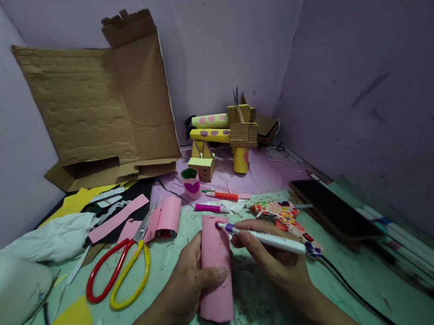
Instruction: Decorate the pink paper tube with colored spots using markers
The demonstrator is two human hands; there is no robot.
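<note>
My left hand [195, 268] is wrapped round a pink paper-covered tube [215, 257], its thumb lying across the front. The tube leans upright above the table. Between the fingers of my right hand [280, 257] is a white marker pen [273, 239] with a purple end, whose tip meets the tube near its top. A small dark purple mark shows at that spot, and faint curved lines run lower down. Beyond the tube lie a magenta marker cap [207, 208] and a red glue-gun-like or marker piece [226, 195]; its exact kind is unclear.
Red-and-yellow-handled scissors [128, 263] lie at left, near a pink roll [170, 216] and a white bowl [9, 291]. A patterned glue gun [284, 217] with a black cord and a phone [334, 215] are at right. Behind stand opened cardboard [83, 107] and yellow tube animals [210, 135].
</note>
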